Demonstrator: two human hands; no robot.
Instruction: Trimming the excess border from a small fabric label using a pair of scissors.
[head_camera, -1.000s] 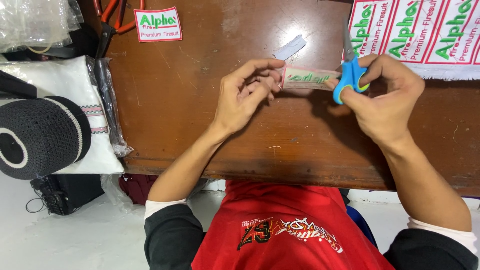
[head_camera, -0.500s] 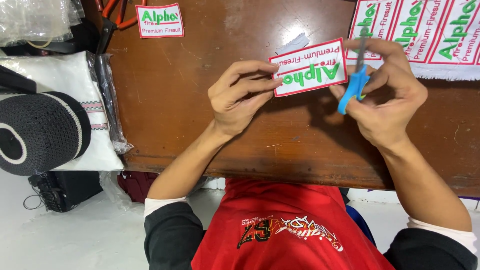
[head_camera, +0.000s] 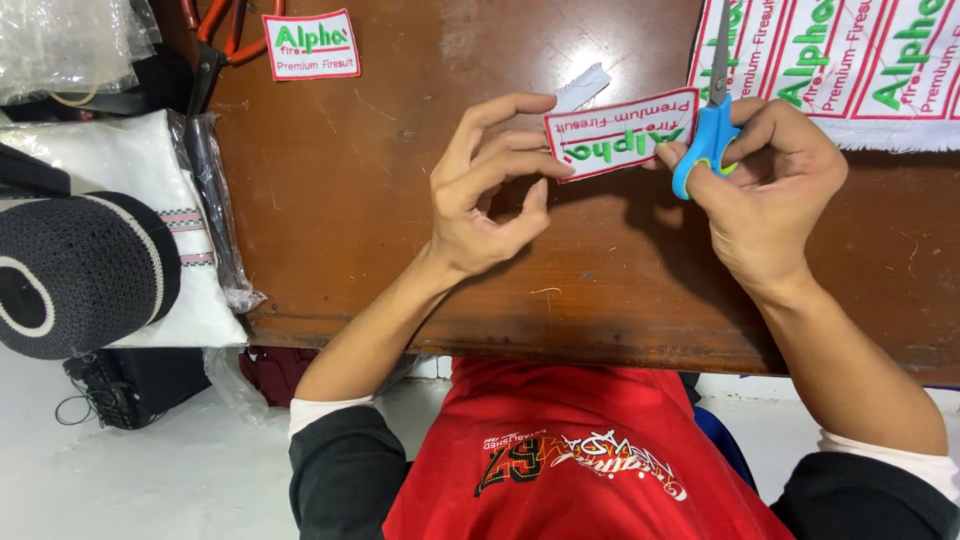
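Observation:
A white cloth patch (head_camera: 620, 135) with a red border and green lettering hangs just above the brown wooden table (head_camera: 380, 220). My left hand (head_camera: 485, 190) pinches the patch's left end between fingertips. My right hand (head_camera: 765, 190) grips blue-handled scissors (head_camera: 708, 130), blades pointing up and away, and its thumb presses on the patch's right end. The patch's right part is hidden behind the scissor handle.
A sheet of uncut patches (head_camera: 860, 60) lies at the far right. One cut patch (head_camera: 312, 45) and orange-handled scissors (head_camera: 215, 25) sit at the far left. A white scrap (head_camera: 585, 85) lies behind the patch. A black knit cap (head_camera: 80, 270) and bagged white cloth (head_camera: 110, 160) rest on the left.
The patch went from edge-on to flat, facing up, and turned in my hands. The scissors swung from beside the patch to pointing upward at its right end.

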